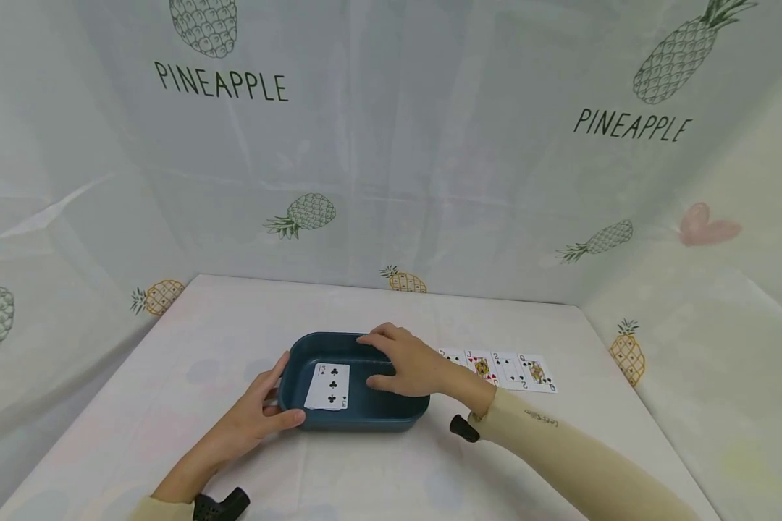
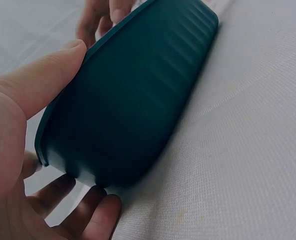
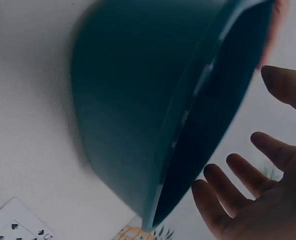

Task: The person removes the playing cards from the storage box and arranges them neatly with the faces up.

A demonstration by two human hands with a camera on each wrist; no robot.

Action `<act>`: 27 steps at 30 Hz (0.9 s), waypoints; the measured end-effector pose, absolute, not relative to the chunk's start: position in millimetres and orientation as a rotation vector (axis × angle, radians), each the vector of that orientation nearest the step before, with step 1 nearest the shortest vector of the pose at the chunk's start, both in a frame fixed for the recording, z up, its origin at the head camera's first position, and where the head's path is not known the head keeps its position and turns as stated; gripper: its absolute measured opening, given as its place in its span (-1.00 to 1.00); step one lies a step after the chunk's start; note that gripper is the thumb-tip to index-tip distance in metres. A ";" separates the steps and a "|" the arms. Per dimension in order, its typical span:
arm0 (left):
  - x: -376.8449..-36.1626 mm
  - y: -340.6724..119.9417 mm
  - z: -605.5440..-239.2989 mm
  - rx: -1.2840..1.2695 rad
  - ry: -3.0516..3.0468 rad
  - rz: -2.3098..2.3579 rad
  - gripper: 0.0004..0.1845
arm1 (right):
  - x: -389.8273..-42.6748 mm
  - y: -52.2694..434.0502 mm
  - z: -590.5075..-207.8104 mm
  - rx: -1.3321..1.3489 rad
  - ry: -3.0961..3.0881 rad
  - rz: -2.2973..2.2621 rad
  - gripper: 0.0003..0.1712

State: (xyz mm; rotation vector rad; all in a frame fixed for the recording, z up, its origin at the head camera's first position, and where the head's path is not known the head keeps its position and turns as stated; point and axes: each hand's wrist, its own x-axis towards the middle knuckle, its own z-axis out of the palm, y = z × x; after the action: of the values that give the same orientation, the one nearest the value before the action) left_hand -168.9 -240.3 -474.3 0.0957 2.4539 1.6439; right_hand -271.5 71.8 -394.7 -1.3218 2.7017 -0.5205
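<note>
Counter (image 1: 378,470): covered with a pale printed cloth; carries every item listed below.
Left hand (image 1: 261,416): grips the near-left corner of the tray, thumb on the rim, fingers curled under the outer wall at the cloth, as the left wrist view shows.
Tray (image 1: 358,416): dark teal, rectangular with rounded corners and a ribbed outer wall; sits flat on the counter near the middle, between the two hands.
Card in tray (image 1: 328,386): face up, a club card, lying on the left half of the tray floor; apart from both hands.
Right hand (image 1: 407,365): spread over the right end of the tray, fingers straight and relaxed across the far rim, thumb toward the inside; it clamps nothing, and actual contact with the rim cannot be told.
Card row (image 1: 498,370): face-up cards overlapping in a line on the counter, just right of the tray and beyond the right wrist.
Backdrop (image 1: 391,145): pale sheeting printed with pineapples, rising behind and to both sides of the counter.
Step in hand (judgement): the tray is being steadied while cards go into it one at a time; one is in.
Next move (judgement): calls for the right hand to clear the rim, reach right, and pinch one card without disturbing its neighbours.
</note>
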 end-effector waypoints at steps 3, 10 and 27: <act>-168.6 -240.8 -474.1 0.102 2.455 1.645 0.20 | -271.7 57.6 -399.7 -1.363 2.661 -0.388 -0.21; -168.5 -241.2 -473.7 0.115 2.442 1.659 0.17 | -270.6 33.4 -418.7 -1.288 2.649 -0.192 -0.16; -169.1 -242.2 -475.0 0.181 2.408 1.698 0.17 | -266.5 18.2 -434.7 -1.180 2.669 0.043 -0.12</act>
State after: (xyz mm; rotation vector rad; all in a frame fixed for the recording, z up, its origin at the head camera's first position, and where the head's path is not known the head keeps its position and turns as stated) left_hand -169.1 -242.2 -475.0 0.1809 2.4077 1.6978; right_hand -266.5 18.2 -434.7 -1.1801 2.6694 0.0430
